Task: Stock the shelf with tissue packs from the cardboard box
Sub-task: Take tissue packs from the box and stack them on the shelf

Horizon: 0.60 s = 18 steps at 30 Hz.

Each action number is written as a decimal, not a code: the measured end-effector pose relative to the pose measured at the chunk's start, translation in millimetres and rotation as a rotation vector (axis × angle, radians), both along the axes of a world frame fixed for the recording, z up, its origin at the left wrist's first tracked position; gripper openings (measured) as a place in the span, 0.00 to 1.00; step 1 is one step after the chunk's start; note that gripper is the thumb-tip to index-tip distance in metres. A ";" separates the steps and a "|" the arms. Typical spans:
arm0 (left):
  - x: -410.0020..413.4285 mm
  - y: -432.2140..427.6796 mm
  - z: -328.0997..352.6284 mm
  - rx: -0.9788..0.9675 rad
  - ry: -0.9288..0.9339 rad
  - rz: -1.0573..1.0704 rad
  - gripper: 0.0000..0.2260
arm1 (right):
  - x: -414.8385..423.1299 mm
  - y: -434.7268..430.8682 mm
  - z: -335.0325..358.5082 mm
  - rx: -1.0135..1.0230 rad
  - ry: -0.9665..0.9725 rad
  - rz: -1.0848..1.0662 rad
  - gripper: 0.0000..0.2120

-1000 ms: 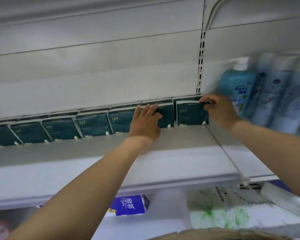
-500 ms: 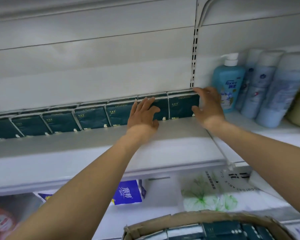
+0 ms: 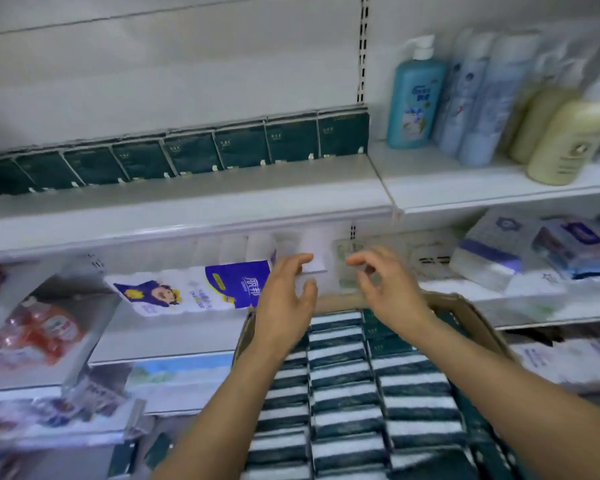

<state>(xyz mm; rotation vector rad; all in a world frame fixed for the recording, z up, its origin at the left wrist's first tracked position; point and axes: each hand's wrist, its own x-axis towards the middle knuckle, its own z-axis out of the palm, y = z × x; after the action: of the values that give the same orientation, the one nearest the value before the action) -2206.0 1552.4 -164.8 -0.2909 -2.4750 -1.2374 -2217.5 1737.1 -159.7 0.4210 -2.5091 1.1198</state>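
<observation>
Off the shelf [image 3: 222,199] row, the left hand [image 3: 284,299] and right hand [image 3: 385,292] have dropped over the box [image 3: 478,323], empty, fingers loosely spread, likely to scoop more packs [image 3: 343,375] stacked inside.

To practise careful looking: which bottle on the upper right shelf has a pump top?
The turquoise bottle, leftmost, beside the dark green tissue packs; only it shows a white pump, unlike the pale blue bottles and cream bottles.
</observation>
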 end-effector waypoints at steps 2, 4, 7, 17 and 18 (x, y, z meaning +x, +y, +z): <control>36.3 -3.0 -21.0 -0.013 -0.107 -0.005 0.16 | 36.2 6.4 -24.4 0.026 -0.124 0.055 0.09; 71.8 -7.4 -42.6 0.001 -0.187 0.002 0.15 | 68.1 12.6 -48.8 0.061 -0.221 0.111 0.08; 117.5 -18.2 -68.9 -0.033 -0.255 0.070 0.14 | 105.7 20.9 -72.9 0.102 -0.410 0.187 0.06; 198.8 -62.3 -107.6 -0.181 -0.479 0.208 0.15 | 163.4 44.7 -61.7 0.746 -1.041 0.348 0.38; 201.1 -63.0 -107.8 -0.180 -0.493 0.198 0.15 | 167.0 45.3 -58.4 0.838 -1.057 0.339 0.39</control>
<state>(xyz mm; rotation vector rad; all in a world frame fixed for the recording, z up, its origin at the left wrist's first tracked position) -2004.9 1489.4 -272.6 0.2442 -2.9471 -1.1053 -2050.6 1782.4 -218.1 0.5691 -3.9441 0.2726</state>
